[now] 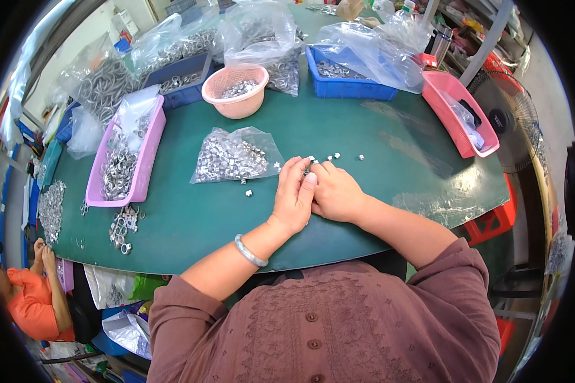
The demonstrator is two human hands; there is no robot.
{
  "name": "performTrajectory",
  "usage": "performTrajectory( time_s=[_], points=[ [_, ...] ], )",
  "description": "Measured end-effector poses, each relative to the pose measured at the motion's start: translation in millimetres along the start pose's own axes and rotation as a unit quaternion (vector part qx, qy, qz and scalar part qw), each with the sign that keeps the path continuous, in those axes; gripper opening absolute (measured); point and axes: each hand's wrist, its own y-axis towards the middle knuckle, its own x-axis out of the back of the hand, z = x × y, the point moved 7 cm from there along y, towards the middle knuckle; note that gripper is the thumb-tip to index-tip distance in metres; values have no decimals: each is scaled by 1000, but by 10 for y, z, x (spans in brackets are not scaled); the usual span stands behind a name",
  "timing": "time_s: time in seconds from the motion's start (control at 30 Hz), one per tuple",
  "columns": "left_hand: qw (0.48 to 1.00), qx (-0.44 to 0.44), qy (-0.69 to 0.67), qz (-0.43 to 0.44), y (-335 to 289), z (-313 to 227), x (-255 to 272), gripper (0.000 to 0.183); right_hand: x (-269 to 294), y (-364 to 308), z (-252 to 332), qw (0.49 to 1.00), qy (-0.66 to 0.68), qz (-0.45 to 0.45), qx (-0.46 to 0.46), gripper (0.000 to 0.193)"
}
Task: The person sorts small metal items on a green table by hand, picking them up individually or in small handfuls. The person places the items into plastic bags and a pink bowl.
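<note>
Above the near part of the green table, my left hand (292, 199) and my right hand (340, 195) are pressed together. A small silvery metal piece (306, 171) shows at my left thumb and fingertips. My right fingers are curled against the left hand, and what they hold is hidden. To the left of my hands lies a clear plastic bag (233, 158) full of small shiny metal pieces. One loose metal piece (249, 193) lies in front of the bag. A few more loose pieces (337, 155) are scattered just beyond my right hand.
At left stands a purple basket (153, 137) of metal rings, with loose rings (118, 233) spilled near it. Farther back are a pink round basket (236, 110), a blue tray (354, 90) and bulging bags. A pink bin (450, 121) and fan (505, 121) are at right. A person (38, 306) sits lower left.
</note>
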Motion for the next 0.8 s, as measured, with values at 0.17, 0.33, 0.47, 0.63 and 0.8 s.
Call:
performTrajectory(
  time_s=[0.17,0.33,0.47,0.63,0.8],
  points=[
    [984,-107,141,21,30,-261,231,32,8,53,-103,999,27,11,-30,17],
    [934,-146,325,24,126,-425,492,35,67,95,-268,992,84,40,-84,12],
    [891,-116,433,68,156,-304,525,42,166,243,-437,976,179,49,-112,15],
    [893,-105,430,80,137,-164,533,36,204,599,-428,897,335,131,-258,20],
    [896,-155,412,56,113,-177,544,20,-54,1093,-206,864,386,153,-287,23]
  ],
)
